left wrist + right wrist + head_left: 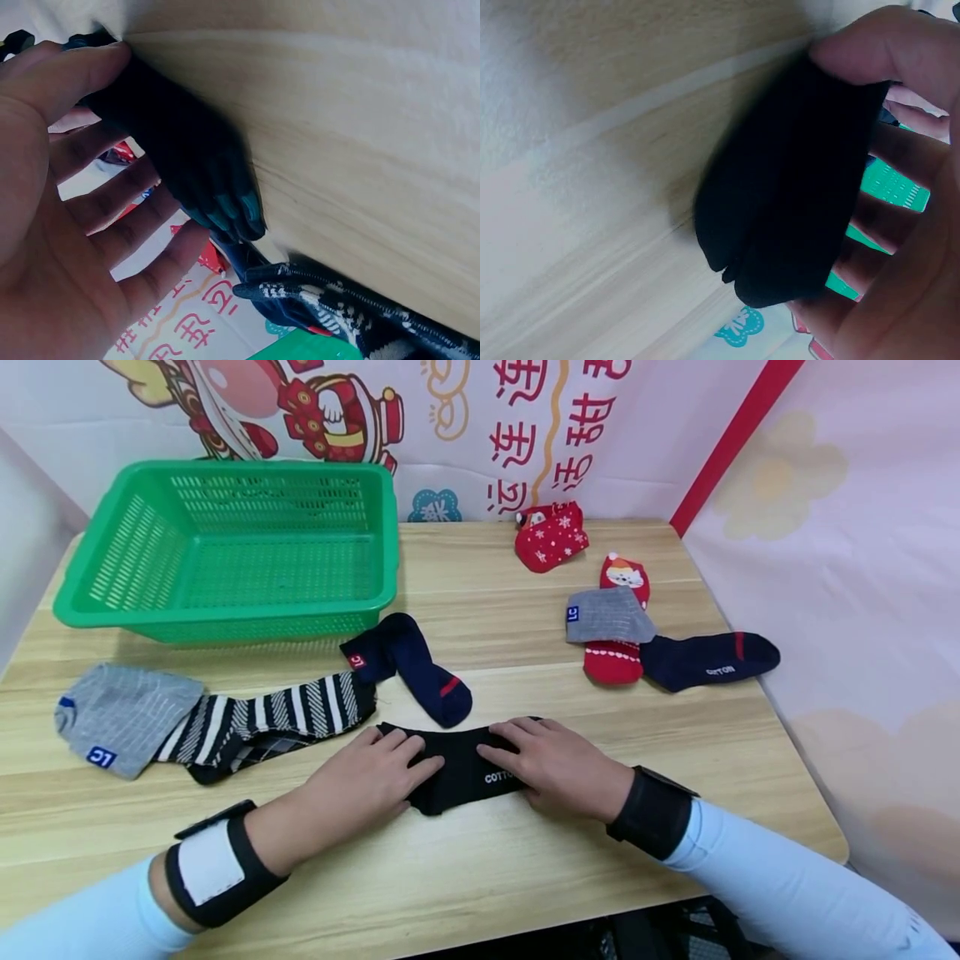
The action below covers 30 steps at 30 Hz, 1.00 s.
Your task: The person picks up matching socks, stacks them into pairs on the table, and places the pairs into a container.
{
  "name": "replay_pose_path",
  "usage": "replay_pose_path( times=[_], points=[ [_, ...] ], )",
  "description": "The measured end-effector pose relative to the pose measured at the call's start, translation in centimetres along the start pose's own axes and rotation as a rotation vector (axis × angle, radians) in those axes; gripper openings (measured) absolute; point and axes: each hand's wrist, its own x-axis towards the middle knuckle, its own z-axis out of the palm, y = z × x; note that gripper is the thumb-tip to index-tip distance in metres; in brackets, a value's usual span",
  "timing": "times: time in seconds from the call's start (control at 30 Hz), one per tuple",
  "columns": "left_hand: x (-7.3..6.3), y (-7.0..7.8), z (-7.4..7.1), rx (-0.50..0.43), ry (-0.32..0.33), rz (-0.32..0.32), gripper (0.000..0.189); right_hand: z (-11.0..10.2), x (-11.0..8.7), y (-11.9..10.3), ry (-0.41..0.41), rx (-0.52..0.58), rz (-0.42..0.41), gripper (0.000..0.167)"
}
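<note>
A black sock (457, 764) with COTTON lettering lies across the front middle of the table. My left hand (375, 772) holds its left end, fingers over the top and thumb at the near edge. At the other end, my right hand (562, 768) grips the sock the same way, partly covering the lettering. The left wrist view has the thumb on the dark sock (180, 135) and the fingers spread along its far side. In the right wrist view, the sock (787, 195) sits between thumb and fingers, its end folded in layers.
Behind the left hand stands a green basket (225, 618). A navy sock (423, 668) lies just beyond the black one. To the left are a striped sock (277, 718) and grey sock (135, 710). Further right lie another grey sock (611, 614), navy sock (712, 660) and red socks (551, 539).
</note>
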Motion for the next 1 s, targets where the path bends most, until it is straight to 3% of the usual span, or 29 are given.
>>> replay_pose_path(
  times=[0.17,0.37,0.63,0.8,0.9,1.0],
  points=[
    [0.0,0.0,-0.3,0.052,-0.056,0.011,0.044,0.3,-0.2,-0.2,0.010,-0.104,-0.018,0.063],
    [0.2,0.4,-0.1,0.101,-0.030,0.001,0.042,0.6,-0.1,-0.4,0.032,-0.163,-0.017,0.058],
    [1.5,1.8,-0.6,0.015,-0.116,-0.114,0.061,0.3,0.6,-0.2,0.105,-0.055,0.013,0.035],
    [3.1,3.2,-1.1,0.010,-0.111,-0.210,0.075,0.0,0.9,-0.1,0.173,0.018,0.031,0.027],
    [4.2,3.9,-1.2,0.039,-0.100,-0.245,0.071,-0.1,1.0,-0.1,0.188,0.050,0.040,0.025],
    [4.7,4.3,-1.2,0.054,-0.096,-0.258,0.056,-0.3,0.9,0.0,0.194,0.095,0.042,0.024]
  ],
)
